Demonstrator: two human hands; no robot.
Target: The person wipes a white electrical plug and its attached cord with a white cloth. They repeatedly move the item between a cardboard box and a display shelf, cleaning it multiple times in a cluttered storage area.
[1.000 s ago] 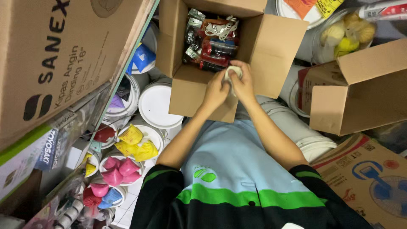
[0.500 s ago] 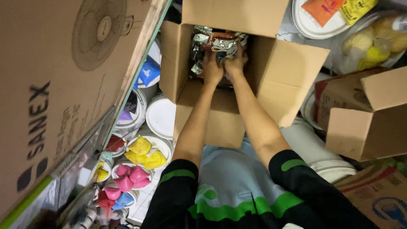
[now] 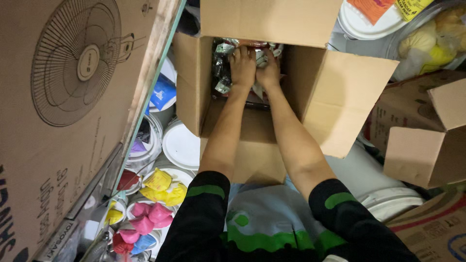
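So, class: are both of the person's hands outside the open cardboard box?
No: the left hand and right hand reach inside the open cardboard box, resting on the packaged items.

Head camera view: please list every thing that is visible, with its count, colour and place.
open cardboard box: one, brown, centre, flaps spread
packaged small goods: many, silver, red and black, inside that box
large fan carton: one, brown, with a fan drawing, left
white pails: several, lidded, left of the box
small knotted bags: several, yellow, pink, red, blue, bottom left on pails
second open box: one, brown, right
bag of yellow pieces: one, clear, top right
left hand: one, inside the box, on the goods
right hand: one, inside the box, beside the left; grip on something pale, unclear
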